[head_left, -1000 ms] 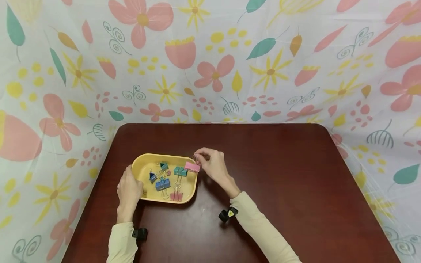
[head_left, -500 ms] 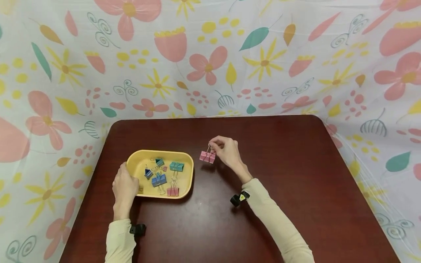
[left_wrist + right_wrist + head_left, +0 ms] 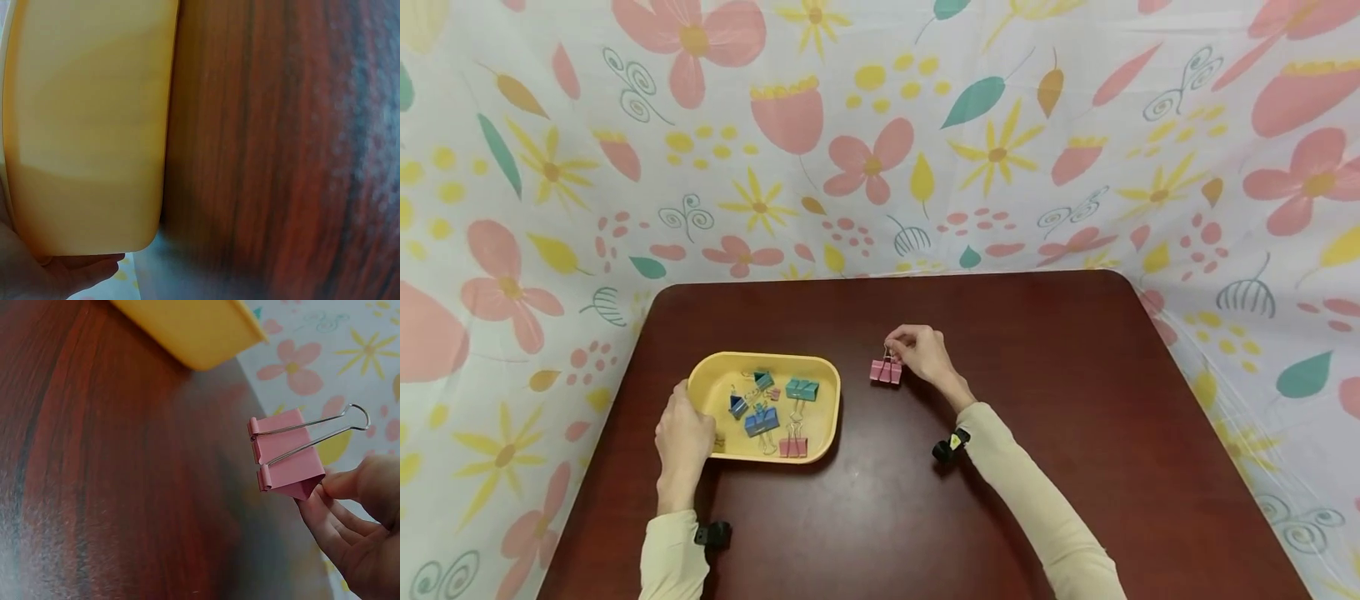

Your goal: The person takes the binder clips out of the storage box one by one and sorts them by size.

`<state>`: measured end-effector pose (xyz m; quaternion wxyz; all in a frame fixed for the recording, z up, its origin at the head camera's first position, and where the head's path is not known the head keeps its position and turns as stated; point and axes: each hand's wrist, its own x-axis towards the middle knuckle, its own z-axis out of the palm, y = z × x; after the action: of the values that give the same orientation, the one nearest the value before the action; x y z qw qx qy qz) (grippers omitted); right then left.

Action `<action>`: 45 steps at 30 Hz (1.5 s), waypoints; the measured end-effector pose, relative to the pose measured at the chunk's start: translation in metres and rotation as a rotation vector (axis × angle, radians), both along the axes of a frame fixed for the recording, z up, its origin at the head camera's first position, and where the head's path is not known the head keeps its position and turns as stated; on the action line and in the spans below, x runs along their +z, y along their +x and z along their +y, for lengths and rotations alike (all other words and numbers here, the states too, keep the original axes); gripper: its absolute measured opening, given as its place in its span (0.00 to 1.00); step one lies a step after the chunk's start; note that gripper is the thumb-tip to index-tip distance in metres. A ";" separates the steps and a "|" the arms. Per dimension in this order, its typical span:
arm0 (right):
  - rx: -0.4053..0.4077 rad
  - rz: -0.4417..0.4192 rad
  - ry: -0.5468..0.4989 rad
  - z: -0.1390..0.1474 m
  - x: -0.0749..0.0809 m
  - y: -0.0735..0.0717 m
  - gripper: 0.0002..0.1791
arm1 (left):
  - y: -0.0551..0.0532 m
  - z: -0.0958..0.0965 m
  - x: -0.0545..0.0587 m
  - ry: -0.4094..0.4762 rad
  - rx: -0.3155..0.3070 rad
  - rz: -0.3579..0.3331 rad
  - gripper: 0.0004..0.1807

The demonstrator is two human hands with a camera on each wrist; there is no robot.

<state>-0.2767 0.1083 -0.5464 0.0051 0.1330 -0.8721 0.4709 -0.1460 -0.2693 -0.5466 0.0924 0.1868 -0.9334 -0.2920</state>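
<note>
My left hand (image 3: 683, 437) grips the left end of a yellow tray (image 3: 822, 417), partly covering a small clip at that end. In the left wrist view its fingers (image 3: 94, 275) curl at the end of the tray wall (image 3: 94, 144). Inside lie several binder clips, among them a teal one (image 3: 802, 389), a blue one (image 3: 762, 420) and a pink one (image 3: 793, 447). To the right of the tray, my right hand (image 3: 925, 358) pinches a larger pink binder clip (image 3: 886, 372). In the right wrist view one wire handle of this clip (image 3: 287, 447) stands out free.
The dark reddish-brown tabletop (image 3: 1037, 400) extends right of the tray and in front of it. A flower-printed cloth (image 3: 880, 100) hangs behind the table and along both sides. A black wrist camera (image 3: 950, 446) sits on my right sleeve, another (image 3: 713, 535) on my left.
The right hand has carried the pink binder clip from over the tray's right rim out to the right and down toward the tabletop. The left hand stays on the tray.
</note>
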 end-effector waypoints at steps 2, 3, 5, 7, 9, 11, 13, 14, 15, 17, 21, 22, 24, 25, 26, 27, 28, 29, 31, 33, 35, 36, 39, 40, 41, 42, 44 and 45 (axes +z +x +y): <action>0.007 -0.027 0.002 0.000 -0.007 -0.001 0.05 | 0.002 0.001 -0.001 0.007 0.000 -0.002 0.34; 0.008 -0.035 0.006 -0.001 -0.010 -0.001 0.05 | 0.002 0.001 -0.002 0.009 0.001 -0.001 0.34; 0.009 -0.051 0.008 -0.002 -0.014 -0.002 0.05 | 0.003 0.001 -0.002 0.013 0.003 0.001 0.34; 0.009 -0.048 0.014 -0.003 -0.018 -0.003 0.05 | 0.003 0.001 -0.002 0.012 0.007 0.004 0.34; 0.007 -0.036 0.018 -0.004 -0.021 -0.005 0.05 | 0.002 0.001 -0.002 0.006 0.010 0.005 0.34; -0.001 -0.022 0.029 -0.005 -0.023 -0.007 0.05 | 0.001 0.001 -0.002 0.004 0.012 0.006 0.34; -0.012 -0.018 0.040 -0.005 -0.025 -0.009 0.05 | 0.001 0.001 -0.001 0.001 0.012 0.002 0.34; -0.017 -0.015 0.046 -0.005 -0.025 -0.010 0.05 | 0.000 0.001 -0.001 -0.001 0.012 0.001 0.34; -0.022 -0.014 0.051 -0.005 -0.026 -0.011 0.06 | -0.001 0.001 0.000 -0.002 0.012 0.001 0.34; -0.029 -0.010 0.062 -0.004 -0.027 -0.011 0.06 | 0.000 0.001 -0.001 -0.004 0.014 0.003 0.34; -0.036 0.008 0.064 -0.003 -0.026 -0.012 0.07 | -0.001 0.000 0.000 0.001 0.015 0.008 0.34; -0.037 0.012 0.063 -0.003 -0.024 -0.012 0.07 | -0.001 0.000 0.000 0.005 0.015 0.010 0.34; -0.038 0.022 0.059 -0.003 -0.020 -0.013 0.07 | -0.001 0.000 0.000 0.015 0.012 0.011 0.34; -0.038 0.030 0.059 -0.003 -0.017 -0.013 0.07 | -0.002 0.000 0.000 0.018 0.010 0.014 0.34; -0.034 0.039 0.056 -0.004 -0.015 -0.012 0.07 | -0.002 0.000 0.000 0.020 0.008 0.017 0.34; -0.028 0.047 0.051 -0.005 -0.012 -0.012 0.08 | -0.002 0.000 0.000 0.021 0.007 0.020 0.34; -0.023 0.049 0.046 -0.007 -0.008 -0.011 0.08 | -0.002 0.000 0.000 0.021 0.007 0.022 0.34; -0.015 0.053 0.042 -0.010 -0.005 -0.010 0.08 | -0.002 0.000 0.000 0.019 0.007 0.023 0.33; 0.000 0.068 0.048 -0.016 0.002 -0.008 0.09 | -0.001 0.000 0.000 0.017 0.009 0.025 0.33; 0.013 0.091 0.062 -0.022 0.010 -0.006 0.09 | -0.001 -0.001 -0.001 0.017 0.013 0.026 0.33; 0.019 0.121 0.084 -0.028 0.016 -0.005 0.09 | -0.002 -0.001 -0.002 0.018 0.015 0.026 0.33; 0.018 0.137 0.096 -0.030 0.018 -0.004 0.09 | -0.002 -0.001 -0.002 0.018 0.017 0.025 0.33; 0.019 0.171 0.101 -0.036 0.024 -0.003 0.08 | -0.004 -0.001 -0.003 0.019 0.020 0.018 0.34; 0.018 0.176 0.102 -0.037 0.025 -0.002 0.08 | -0.004 -0.001 -0.002 0.019 0.019 0.015 0.34; 0.019 0.183 0.102 -0.039 0.026 -0.002 0.07 | -0.004 -0.001 -0.002 0.020 0.020 0.012 0.34; 0.021 0.192 0.104 -0.040 0.028 -0.001 0.07 | -0.004 -0.001 -0.002 0.021 0.020 0.010 0.34; 0.026 0.209 0.104 -0.043 0.031 0.000 0.07 | -0.004 -0.001 -0.001 0.025 0.020 0.009 0.34; 0.029 0.214 0.106 -0.044 0.033 0.001 0.07 | -0.004 -0.001 -0.001 0.024 0.019 0.010 0.33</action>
<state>-0.2760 0.0648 -0.5137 0.0841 0.1951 -0.8883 0.4071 -0.1502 -0.2701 -0.5479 0.0976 0.1952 -0.9277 -0.3030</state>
